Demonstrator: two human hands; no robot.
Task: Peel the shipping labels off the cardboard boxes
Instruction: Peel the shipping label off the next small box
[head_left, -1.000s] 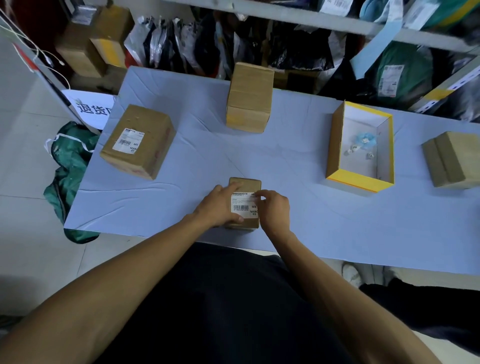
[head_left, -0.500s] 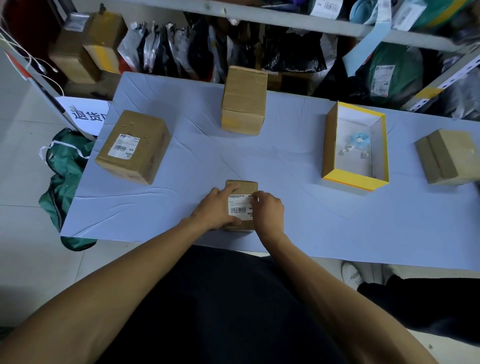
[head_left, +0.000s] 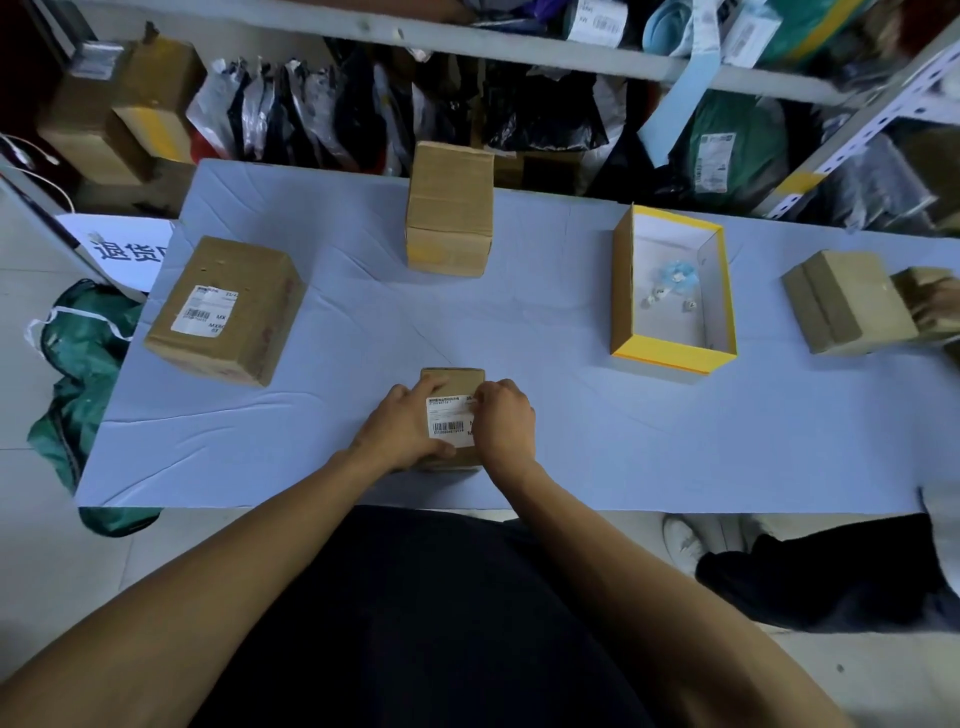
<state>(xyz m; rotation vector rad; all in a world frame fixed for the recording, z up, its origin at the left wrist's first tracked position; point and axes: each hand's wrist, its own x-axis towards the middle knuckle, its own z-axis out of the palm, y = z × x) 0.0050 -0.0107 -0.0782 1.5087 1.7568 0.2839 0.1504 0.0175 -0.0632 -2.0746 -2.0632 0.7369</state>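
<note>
The small box sits at the near edge of the worktop, right in front of me, turned so its shipping label faces up where I can get at it. My left hand grips the box's left side, thumb across the near edge, to pin it down against the pull. My right hand is curled at the label's far right corner, fingertips pinched together there; whether I have the corner lifted I cannot tell. The bigger box off to my left has its label on top, so I judge it waits its turn. The yellow-edged tray to the right holds small scraps, likely peeled bits.
</note>
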